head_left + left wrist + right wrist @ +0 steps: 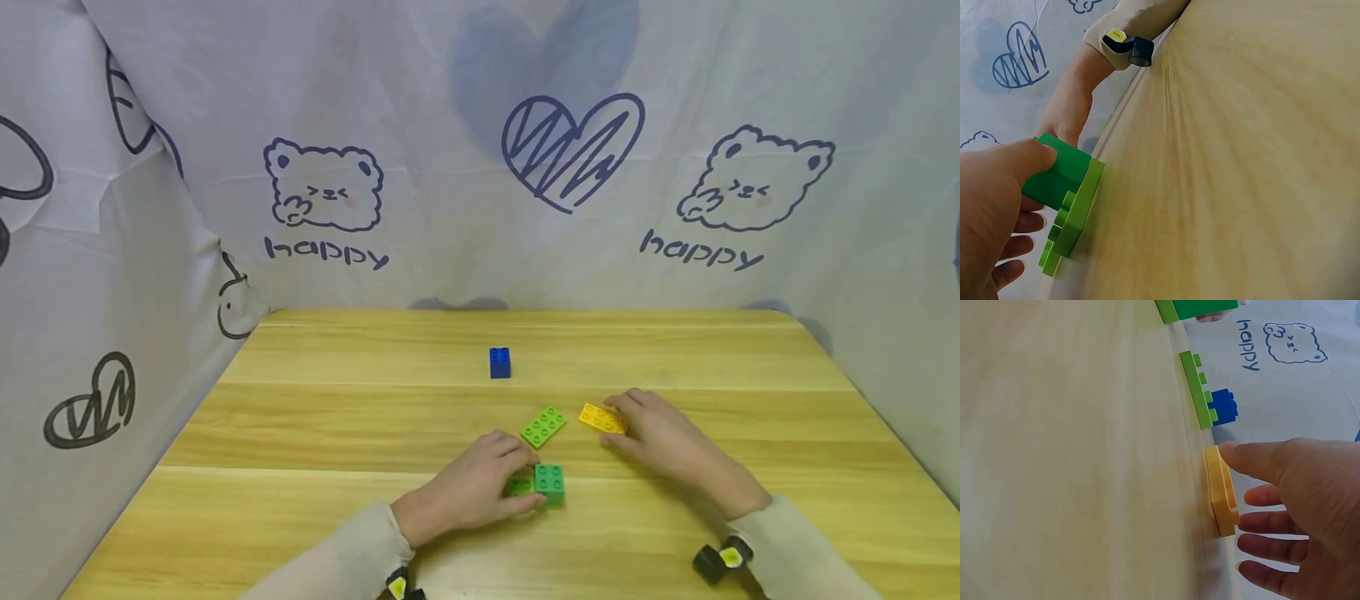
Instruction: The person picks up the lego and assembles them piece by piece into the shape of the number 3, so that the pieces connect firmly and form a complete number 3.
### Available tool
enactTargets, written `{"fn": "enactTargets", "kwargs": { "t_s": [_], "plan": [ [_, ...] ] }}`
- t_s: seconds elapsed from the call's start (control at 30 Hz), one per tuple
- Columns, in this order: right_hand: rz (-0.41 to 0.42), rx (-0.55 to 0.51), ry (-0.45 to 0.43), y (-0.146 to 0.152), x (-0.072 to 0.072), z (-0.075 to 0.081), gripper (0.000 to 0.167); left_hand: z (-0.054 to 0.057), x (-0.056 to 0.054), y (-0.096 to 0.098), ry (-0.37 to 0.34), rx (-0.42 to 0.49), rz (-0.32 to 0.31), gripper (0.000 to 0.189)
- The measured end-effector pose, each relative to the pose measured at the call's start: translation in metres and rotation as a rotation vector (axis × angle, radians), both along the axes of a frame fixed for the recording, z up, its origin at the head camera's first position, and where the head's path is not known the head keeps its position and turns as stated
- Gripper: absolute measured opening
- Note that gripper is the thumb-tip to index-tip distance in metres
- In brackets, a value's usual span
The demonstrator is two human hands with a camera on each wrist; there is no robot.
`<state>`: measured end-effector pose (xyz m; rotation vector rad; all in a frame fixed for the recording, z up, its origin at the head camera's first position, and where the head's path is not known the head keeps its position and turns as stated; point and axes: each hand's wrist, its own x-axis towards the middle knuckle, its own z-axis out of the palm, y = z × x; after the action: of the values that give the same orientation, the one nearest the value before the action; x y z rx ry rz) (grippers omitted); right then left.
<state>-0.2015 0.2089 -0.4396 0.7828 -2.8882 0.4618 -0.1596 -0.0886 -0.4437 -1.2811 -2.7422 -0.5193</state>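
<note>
My left hand (pixel 480 483) grips a dark green 2x2 block (pixel 550 482) between thumb and fingers. That block sits on one end of a lime green building plate (pixel 1082 215), whose other end shows bare studs. My right hand (pixel 667 433) is at a flat yellow brick (pixel 597 418), with the thumb against its near side and the fingers round its far side. In the right wrist view the thumb tip touches one end of the yellow brick. A loose lime green brick (pixel 543 427) lies between the two hands, studs up.
A small blue block (pixel 499 363) stands farther back on the wooden table (pixel 300 417). White cloth (pixel 450 233) with bear and heart drawings hangs behind the table's back edge and along the sides. Each wrist wears a small dark camera band (pixel 723 558).
</note>
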Motion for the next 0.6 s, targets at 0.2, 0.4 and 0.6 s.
{"fn": "enactTargets", "kwargs": {
  "t_s": [0.2, 0.4, 0.6],
  "plan": [
    [0.007, 0.035, 0.013, 0.0016, -0.0019, -0.0017, 0.055, -0.0004, -0.0007, -0.0015, 0.052, -0.014, -0.020, 0.053],
    [0.017, 0.059, 0.029, 0.0017, -0.0007, -0.0009, 0.053, -0.0012, -0.0013, -0.0018, 0.089, -0.010, -0.034, 0.053],
    [0.016, 0.073, 0.037, 0.0018, 0.0000, -0.0017, 0.051, -0.0019, -0.0018, -0.0021, 0.119, 0.003, -0.049, 0.051]
  ]
}}
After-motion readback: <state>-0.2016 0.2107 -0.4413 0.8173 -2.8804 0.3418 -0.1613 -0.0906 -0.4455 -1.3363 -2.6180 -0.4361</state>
